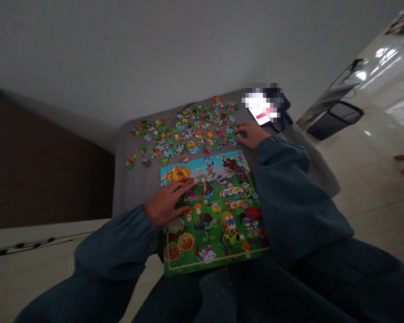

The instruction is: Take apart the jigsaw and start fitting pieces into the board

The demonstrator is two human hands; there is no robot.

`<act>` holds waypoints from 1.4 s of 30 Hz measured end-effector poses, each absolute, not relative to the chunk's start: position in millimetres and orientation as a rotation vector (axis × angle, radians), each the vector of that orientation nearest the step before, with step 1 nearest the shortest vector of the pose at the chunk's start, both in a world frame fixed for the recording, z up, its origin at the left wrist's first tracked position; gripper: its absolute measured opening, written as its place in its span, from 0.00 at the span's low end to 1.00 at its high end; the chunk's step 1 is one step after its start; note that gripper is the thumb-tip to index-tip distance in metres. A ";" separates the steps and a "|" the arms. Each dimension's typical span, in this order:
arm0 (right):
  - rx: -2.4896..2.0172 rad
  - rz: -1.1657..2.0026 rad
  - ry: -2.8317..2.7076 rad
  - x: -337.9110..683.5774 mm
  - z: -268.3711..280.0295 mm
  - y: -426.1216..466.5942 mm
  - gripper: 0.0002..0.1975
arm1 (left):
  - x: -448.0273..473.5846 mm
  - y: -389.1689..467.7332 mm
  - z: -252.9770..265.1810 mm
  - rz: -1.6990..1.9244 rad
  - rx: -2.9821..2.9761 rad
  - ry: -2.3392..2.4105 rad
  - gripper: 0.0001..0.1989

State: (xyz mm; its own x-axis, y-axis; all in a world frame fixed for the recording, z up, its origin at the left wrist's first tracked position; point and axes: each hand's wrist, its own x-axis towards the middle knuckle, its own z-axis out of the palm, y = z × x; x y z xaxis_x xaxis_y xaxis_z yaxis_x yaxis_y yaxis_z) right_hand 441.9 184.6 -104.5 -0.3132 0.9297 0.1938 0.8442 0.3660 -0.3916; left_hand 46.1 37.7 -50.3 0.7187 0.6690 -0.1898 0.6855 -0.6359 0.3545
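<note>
My left hand [166, 204] lies flat with its fingers stretched out on the left part of a colourful cartoon puzzle board [208, 264]. The board shows sunflowers, a pumpkin and zombie figures on green, and its lower edge reaches over my lap. At the right edge of a spread of loose jigsaw pieces [188, 134] is my right hand [252, 134]. Its thumb and forefinger are apart, with the tips at a few blue and green pieces; I see none lifted. The pieces lie scattered beyond the board's top edge.
A lit phone [261, 110] stands at the back right beside a dark object, partly blurred out. Grey cloth [129, 193] covers the surface, which meets a pale wall [155, 54]. On the floor to the right is a dark mesh bin [336, 119].
</note>
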 end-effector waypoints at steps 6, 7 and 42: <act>-1.557 0.292 -2.245 441.9 -105.4 184.0 0.13 | 42.3 36.8 -49.6 -0.022 2.516 1.044 0.34; -1.559 0.293 -2.248 441.9 -105.1 183.8 0.13 | 39.6 38.6 -48.2 -0.010 2.520 1.049 0.34; -1.524 0.204 -2.241 441.0 -109.6 180.2 0.13 | -15.7 124.9 -88.1 1.270 2.061 1.746 0.14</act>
